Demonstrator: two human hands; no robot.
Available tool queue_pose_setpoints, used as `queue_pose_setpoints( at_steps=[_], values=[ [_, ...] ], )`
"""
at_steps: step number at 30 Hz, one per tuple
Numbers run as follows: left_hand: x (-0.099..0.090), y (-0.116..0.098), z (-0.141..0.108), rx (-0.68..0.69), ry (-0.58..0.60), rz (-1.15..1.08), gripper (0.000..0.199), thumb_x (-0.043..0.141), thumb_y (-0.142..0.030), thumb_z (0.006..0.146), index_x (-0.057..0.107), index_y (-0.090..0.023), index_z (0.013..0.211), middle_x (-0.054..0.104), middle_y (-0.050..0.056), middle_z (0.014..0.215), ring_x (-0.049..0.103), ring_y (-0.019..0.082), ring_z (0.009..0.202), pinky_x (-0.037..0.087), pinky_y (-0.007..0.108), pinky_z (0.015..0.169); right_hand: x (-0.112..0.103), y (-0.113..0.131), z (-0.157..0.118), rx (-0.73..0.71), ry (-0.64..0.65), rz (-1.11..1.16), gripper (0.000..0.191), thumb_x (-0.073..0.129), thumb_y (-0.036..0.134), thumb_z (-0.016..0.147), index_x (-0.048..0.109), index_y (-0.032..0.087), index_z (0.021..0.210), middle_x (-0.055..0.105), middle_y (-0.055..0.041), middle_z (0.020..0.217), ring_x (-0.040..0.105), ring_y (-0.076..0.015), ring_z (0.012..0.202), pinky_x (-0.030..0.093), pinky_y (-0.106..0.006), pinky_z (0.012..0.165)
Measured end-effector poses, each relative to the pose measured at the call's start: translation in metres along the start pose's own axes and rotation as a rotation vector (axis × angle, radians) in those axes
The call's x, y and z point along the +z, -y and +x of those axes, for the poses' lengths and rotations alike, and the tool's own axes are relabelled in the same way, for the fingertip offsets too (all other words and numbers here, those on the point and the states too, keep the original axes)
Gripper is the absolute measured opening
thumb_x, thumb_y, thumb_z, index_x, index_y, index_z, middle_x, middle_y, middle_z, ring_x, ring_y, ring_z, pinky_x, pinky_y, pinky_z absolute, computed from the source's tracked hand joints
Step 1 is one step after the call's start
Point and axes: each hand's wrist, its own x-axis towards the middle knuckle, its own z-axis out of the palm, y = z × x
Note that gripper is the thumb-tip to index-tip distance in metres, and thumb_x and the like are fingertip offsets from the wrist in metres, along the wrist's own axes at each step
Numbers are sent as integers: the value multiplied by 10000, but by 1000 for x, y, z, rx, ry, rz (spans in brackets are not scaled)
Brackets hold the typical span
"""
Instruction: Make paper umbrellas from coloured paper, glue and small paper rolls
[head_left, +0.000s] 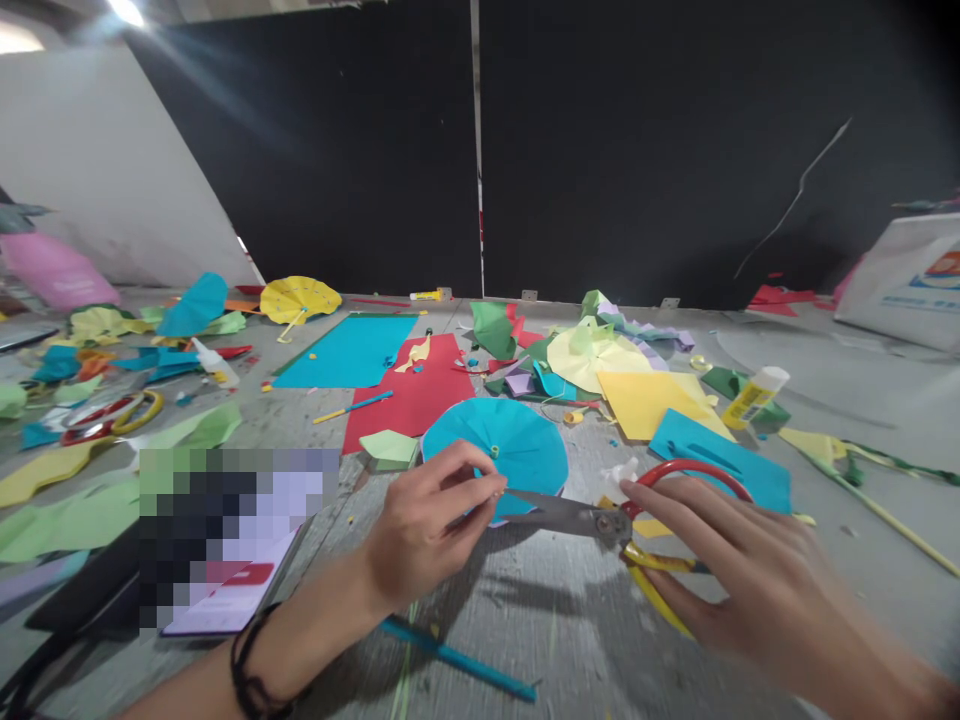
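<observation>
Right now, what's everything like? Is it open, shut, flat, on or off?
Left hand: fingertips pinched together
Right hand: holding scissors
Scissors: blades parted
Blue disc: pleated, spread out
Yellow disc: pleated, spread out
Red sheet: flat, partly covered
Phone: screen lit
Glue stick: cap seems on

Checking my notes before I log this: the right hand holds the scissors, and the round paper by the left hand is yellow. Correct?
One slip: the head view shows the round paper by the left hand is blue, not yellow. The right hand does hold the scissors.
</observation>
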Motion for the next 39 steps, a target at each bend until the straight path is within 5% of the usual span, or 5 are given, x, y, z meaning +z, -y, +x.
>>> queue_pose_setpoints(
  at_steps=[12, 39],
  values=[
    [0, 1, -4, 0, 114, 21, 169, 584, 15, 937, 689, -114, 969, 637, 85, 915, 616, 149, 749, 507, 250, 631, -3, 3, 6, -38, -36, -47, 293, 482, 191, 1004, 627, 165, 1257, 800, -93, 1044, 800, -259, 861, 584, -354, 585],
    [-9, -6, 11, -135, 15, -407, 190, 725, 33, 843, 782, -125, 931, 709, 90, 896, 691, 133, 723, 574, 209, 600, -4, -14, 1, -47, -88, 66, 303, 577, 223, 986, 632, 173, 1280, 772, -102, 1092, 760, -207, 957, 569, -288, 709]
  ],
)
